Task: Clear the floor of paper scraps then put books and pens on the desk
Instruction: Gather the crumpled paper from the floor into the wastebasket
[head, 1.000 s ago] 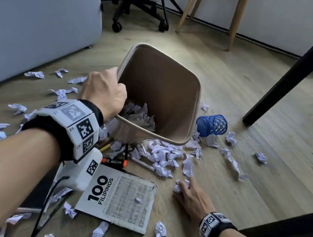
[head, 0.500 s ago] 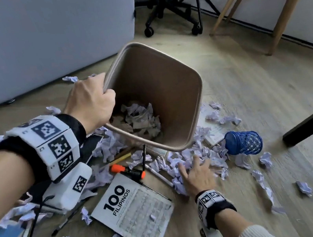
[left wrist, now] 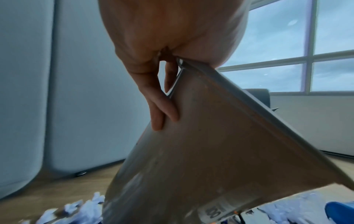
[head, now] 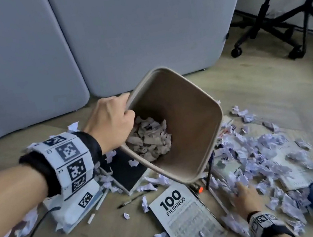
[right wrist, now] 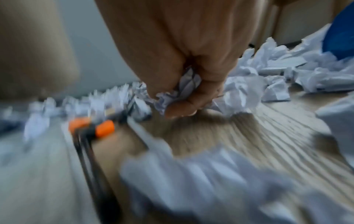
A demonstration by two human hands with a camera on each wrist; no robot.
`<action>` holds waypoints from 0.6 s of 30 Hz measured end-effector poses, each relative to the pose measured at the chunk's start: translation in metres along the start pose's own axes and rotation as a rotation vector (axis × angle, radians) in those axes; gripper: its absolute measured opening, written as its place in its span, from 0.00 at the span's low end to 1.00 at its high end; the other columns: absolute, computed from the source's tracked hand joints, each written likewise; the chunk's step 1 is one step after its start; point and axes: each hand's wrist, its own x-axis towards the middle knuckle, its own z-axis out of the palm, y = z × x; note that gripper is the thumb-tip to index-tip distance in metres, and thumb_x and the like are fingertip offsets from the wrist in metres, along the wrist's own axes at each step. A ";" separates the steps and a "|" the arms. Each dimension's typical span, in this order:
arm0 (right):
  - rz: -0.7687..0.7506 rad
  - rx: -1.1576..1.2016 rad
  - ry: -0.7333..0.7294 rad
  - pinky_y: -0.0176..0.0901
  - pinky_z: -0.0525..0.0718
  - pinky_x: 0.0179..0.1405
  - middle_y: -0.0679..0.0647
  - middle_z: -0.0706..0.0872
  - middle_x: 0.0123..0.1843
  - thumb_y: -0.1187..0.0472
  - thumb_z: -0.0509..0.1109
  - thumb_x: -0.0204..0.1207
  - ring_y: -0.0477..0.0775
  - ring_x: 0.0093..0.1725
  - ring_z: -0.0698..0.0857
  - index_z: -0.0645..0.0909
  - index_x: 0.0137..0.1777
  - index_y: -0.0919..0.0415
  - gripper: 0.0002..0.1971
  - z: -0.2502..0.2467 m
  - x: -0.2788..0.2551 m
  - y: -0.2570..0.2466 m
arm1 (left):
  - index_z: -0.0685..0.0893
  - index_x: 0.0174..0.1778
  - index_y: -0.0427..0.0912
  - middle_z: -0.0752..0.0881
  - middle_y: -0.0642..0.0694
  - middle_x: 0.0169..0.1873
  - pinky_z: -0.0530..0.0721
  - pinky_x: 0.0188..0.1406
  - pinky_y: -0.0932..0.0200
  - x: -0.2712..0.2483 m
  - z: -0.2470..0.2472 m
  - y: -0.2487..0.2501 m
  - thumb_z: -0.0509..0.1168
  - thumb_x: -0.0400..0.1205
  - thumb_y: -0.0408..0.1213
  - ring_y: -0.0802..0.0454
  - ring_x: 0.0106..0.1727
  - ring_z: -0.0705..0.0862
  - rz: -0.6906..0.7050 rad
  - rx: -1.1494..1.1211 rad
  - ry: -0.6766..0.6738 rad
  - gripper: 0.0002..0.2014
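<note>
Right hand (head: 245,198): near the viewer, low on the floor (head: 269,78); its fingers (right wrist: 180,109) are clenched around a crumpled paper scrap (right wrist: 184,91).
Books: three can be counted, the "100 Filipinos" book (head: 187,220) nearest, a black-covered book (head: 127,170) behind it, and a pale one (head: 291,160) half buried under scraps at the right.
Pens: a black pen (head: 133,199) and an orange marker (head: 199,189) are plain to see; others are unclear.
Left hand (head: 111,124): it grips the rim of the tilted bin (head: 194,124).
Progress: I judge it early. Some scraps are in the bin, dozens remain on the floor, and books and pens are not lifted yet.
</note>
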 end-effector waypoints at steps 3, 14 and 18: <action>-0.027 0.352 0.196 0.44 0.81 0.31 0.57 0.85 0.31 0.60 0.68 0.80 0.54 0.29 0.82 0.74 0.42 0.60 0.07 -0.060 0.004 -0.023 | 0.67 0.32 0.39 0.67 0.48 0.23 0.58 0.34 0.54 0.000 -0.002 -0.006 0.59 0.76 0.28 0.41 0.30 0.68 -0.041 0.060 -0.015 0.09; -0.877 0.225 0.165 0.48 0.82 0.54 0.56 0.72 0.62 0.55 0.74 0.73 0.55 0.56 0.80 0.76 0.65 0.51 0.21 -0.198 -0.060 -0.206 | 0.77 0.43 0.36 0.82 0.28 0.43 0.70 0.41 0.51 0.002 0.002 0.008 0.59 0.78 0.29 0.34 0.42 0.76 -0.068 0.066 -0.057 0.03; -0.900 0.111 -0.200 0.45 0.63 0.78 0.60 0.52 0.85 0.48 0.76 0.72 0.56 0.84 0.55 0.58 0.81 0.35 0.40 -0.187 -0.061 -0.232 | 0.70 0.38 0.40 0.78 0.36 0.36 0.66 0.38 0.55 -0.010 -0.018 -0.007 0.59 0.78 0.30 0.34 0.41 0.76 -0.103 0.106 -0.050 0.04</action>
